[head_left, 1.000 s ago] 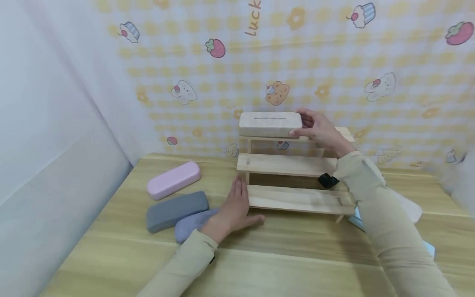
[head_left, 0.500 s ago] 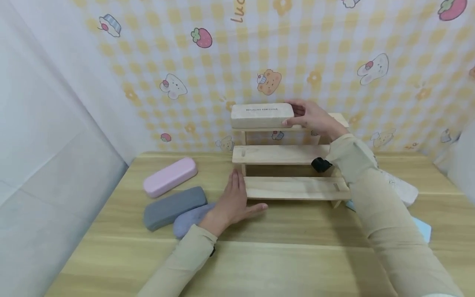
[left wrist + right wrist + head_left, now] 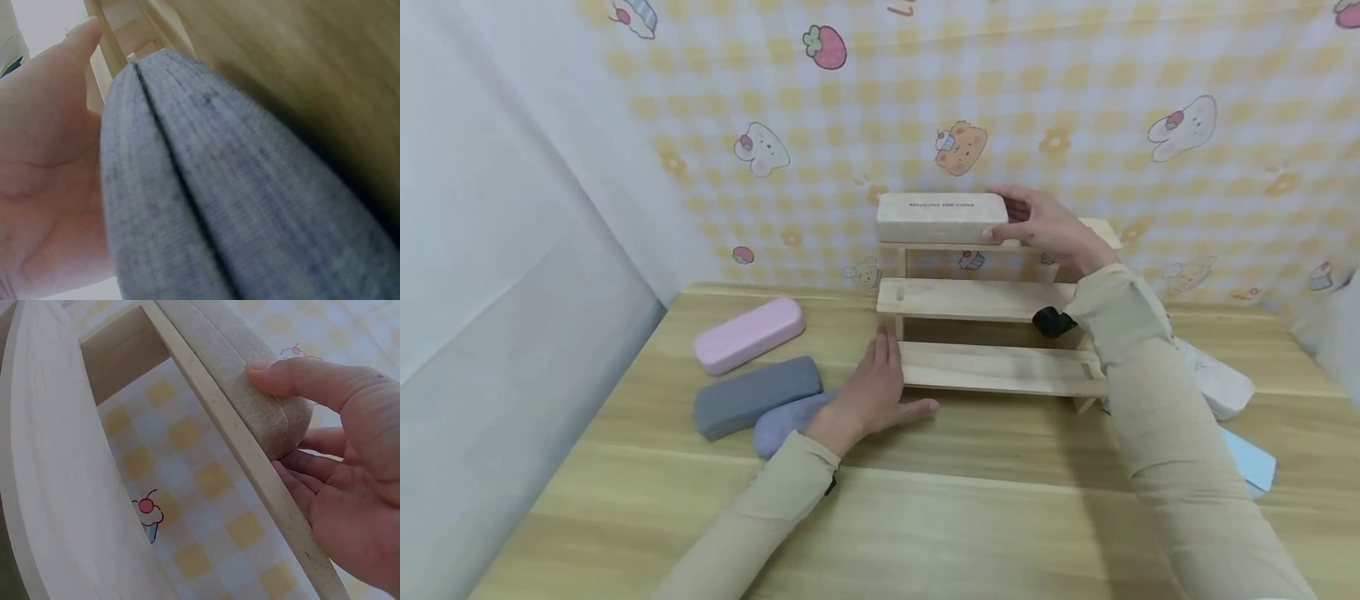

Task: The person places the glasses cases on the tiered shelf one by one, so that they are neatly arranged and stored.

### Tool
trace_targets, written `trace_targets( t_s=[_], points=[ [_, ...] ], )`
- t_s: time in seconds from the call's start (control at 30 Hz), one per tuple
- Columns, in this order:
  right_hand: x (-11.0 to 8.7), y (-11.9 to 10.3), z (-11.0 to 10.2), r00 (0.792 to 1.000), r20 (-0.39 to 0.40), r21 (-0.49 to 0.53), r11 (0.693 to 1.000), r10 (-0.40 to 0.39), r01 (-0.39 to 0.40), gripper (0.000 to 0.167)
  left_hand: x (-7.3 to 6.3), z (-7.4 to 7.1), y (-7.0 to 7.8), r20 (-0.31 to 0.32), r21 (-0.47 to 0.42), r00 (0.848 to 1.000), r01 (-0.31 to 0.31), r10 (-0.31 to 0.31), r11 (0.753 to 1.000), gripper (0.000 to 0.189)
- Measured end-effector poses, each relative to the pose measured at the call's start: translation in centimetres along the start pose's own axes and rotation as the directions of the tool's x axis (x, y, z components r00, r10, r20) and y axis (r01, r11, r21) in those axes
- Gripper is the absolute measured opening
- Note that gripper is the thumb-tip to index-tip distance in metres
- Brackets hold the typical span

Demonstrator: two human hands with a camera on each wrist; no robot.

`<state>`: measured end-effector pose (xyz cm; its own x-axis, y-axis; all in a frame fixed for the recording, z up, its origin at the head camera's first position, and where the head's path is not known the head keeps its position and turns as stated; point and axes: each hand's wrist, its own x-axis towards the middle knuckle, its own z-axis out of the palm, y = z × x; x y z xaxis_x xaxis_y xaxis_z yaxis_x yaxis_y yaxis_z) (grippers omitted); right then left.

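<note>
A pale beige glasses case (image 3: pixel 942 221) with small lettering lies on the top step at the left end of a three-step wooden rack (image 3: pixel 977 297). My right hand (image 3: pixel 1047 223) grips the case's right end, thumb on its front face and fingers around the end and back. In the right wrist view the thumb presses on the case (image 3: pixel 240 381) just above its bottom edge. My left hand (image 3: pixel 871 387) has straight fingers against the left end of the rack's lowest step, thumb spread out. Under that wrist lies a blue-grey fabric glasses case (image 3: pixel 206 187), partly covered in the head view.
Left on the table (image 3: pixel 925 517) are a pink case (image 3: pixel 749 335) and a grey case (image 3: pixel 757 395). Right, partly behind my sleeve, lie a whitish case (image 3: pixel 1217 383) and a light blue item (image 3: pixel 1249 462). A patterned cloth (image 3: pixel 880 100) hangs close behind the rack.
The head view has shifted, so the scene sits higher in it. Both hands and the beige case keep almost the same places on the rack.
</note>
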<state>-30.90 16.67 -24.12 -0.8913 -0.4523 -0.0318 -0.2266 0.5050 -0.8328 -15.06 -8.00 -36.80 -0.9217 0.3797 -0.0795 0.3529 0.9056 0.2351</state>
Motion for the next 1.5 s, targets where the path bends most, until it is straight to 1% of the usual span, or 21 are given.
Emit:
trace_targets(
  t_s=[0.1, 0.2, 0.37, 0.47, 0.57, 0.67, 0.73, 0.8, 0.9, 0.93, 1.03, 1.07, 1.13, 1.17, 1.2, 1.27, 1.33, 1.4, 1.43, 1.5],
  points=[
    [-0.6, 0.3, -0.5, 1.0, 0.0, 0.029, 0.999, 0.019, -0.019, 0.082, 0.3, 0.0, 0.6, 0.02, -0.001, 1.0, -0.005, 0.005, 1.0, 0.113],
    [-0.7, 0.5, -0.7, 1.0, 0.001, 0.052, 0.998, 0.028, -0.028, 0.083, 0.4, 0.0, 1.0, 0.032, 0.002, 0.999, -0.001, 0.001, 1.0, 0.114],
    [-0.5, 1.0, -1.0, 0.999, 0.015, 0.051, 0.997, 0.049, -0.05, 0.088, 0.7, 0.2, 1.1, 0.045, -0.024, 0.999, -0.007, 0.008, 1.0, 0.114],
    [-0.8, 1.3, -1.7, 0.997, 0.028, 0.066, 0.995, 0.072, -0.073, 0.091, 1.1, 0.6, 1.1, 0.041, -0.049, 0.999, -0.018, 0.02, 0.999, 0.114],
    [-1.5, 1.6, -2.7, 0.994, 0.039, 0.095, 0.99, 0.102, -0.105, 0.09, 1.2, 0.8, 1.0, 0.035, -0.071, 0.999, -0.02, 0.022, 0.997, 0.114],
    [-2.9, 2.3, -3.8, 0.996, 0.035, 0.111, 0.991, 0.076, -0.08, 0.083, 1.1, 0.8, 0.7, 0.042, -0.065, 0.999, -0.006, 0.008, 0.998, 0.114],
    [-4.0, 2.8, -4.6, 0.999, 0.028, 0.108, 0.994, 0.029, -0.031, 0.076, 1.0, 0.6, 0.5, 0.051, -0.066, 0.999, 0.005, -0.001, 0.998, 0.114],
    [-5.3, 3.1, -5.7, 0.999, 0.003, 0.116, 0.993, -0.033, 0.033, 0.069, 1.0, 0.4, 0.3, 0.057, -0.064, 0.998, 0.006, -0.002, 0.998, 0.114],
    [-7.5, 3.3, -7.6, 0.997, -0.036, 0.107, 0.992, -0.07, 0.074, 0.062, 0.9, -0.1, 0.0, 0.05, -0.088, 0.999, 0.002, 0.003, 0.996, 0.114],
    [-8.2, 3.5, -8.1, 0.997, -0.043, 0.112, 0.991, -0.071, 0.075, 0.06, 0.9, -0.2, -0.1, 0.052, -0.089, 0.999, 0.003, 0.002, 0.996, 0.114],
    [-10.6, 4.3, -9.8, 0.997, -0.073, 0.058, 0.997, -0.04, 0.044, 0.058, 0.9, -0.4, -0.2, 0.053, -0.104, 0.999, 0.006, 0.0, 0.995, 0.115],
    [-11.5, 4.7, -10.3, 0.996, -0.084, 0.03, 0.999, -0.03, 0.032, 0.057, 0.9, -0.5, -0.3, 0.056, -0.103, 0.998, 0.005, 0.0, 0.995, 0.115],
    [-13.3, 6.0, -11.4, 0.994, -0.104, 0.016, 1.0, -0.015, 0.017, 0.057, 0.9, -0.5, -0.2, 0.059, -0.098, 0.998, 0.006, -0.001, 0.995, 0.114],
    [-14.3, 6.7, -11.8, 0.992, -0.126, 0.013, 1.0, -0.008, 0.01, 0.056, 0.9, -0.5, -0.2, 0.053, -0.099, 0.999, 0.004, 0.001, 0.995, 0.114],
    [-15.2, 7.5, -12.2, 0.989, -0.144, 0.033, 0.999, -0.012, 0.017, 0.056, 0.9, -0.6, -0.2, 0.046, -0.101, 0.999, 0.0, 0.004, 0.995, 0.114],
    [-17.0, 9.4, -12.9, 0.986, -0.165, 0.151, 0.987, -0.028, 0.054, 0.054, 1.0, -0.6, -0.2, 0.041, -0.098, 0.999, 0.003, 0.001, 0.995, 0.113],
    [-18.7, 11.4, -13.2, 0.981, -0.182, 0.271, 0.956, -0.061, 0.11, 0.054, 1.0, -0.7, -0.1, 0.04, -0.094, 0.999, 0.004, 0.0, 0.996, 0.113],
    [-20.3, 13.6, -13.1, 0.979, -0.184, 0.383, 0.91, -0.091, 0.157, 0.053, 1.0, -0.7, 0.0, 0.049, -0.095, 0.999, 0.008, -0.004, 0.995, 0.112],
    [-21.0, 14.6, -13.0, 0.978, -0.183, 0.413, 0.895, -0.097, 0.166, 0.054, 1.0, -0.7, 0.1, 0.055, -0.093, 0.998, 0.011, -0.006, 0.996, 0.112],
    [-22.5, 16.4, -12.6, 0.976, -0.204, 0.351, 0.925, -0.072, 0.142, 0.054, 1.0, -0.6, 0.2, 0.063, -0.095, 0.998, 0.012, -0.006, 0.995, 0.112]
  ],
)
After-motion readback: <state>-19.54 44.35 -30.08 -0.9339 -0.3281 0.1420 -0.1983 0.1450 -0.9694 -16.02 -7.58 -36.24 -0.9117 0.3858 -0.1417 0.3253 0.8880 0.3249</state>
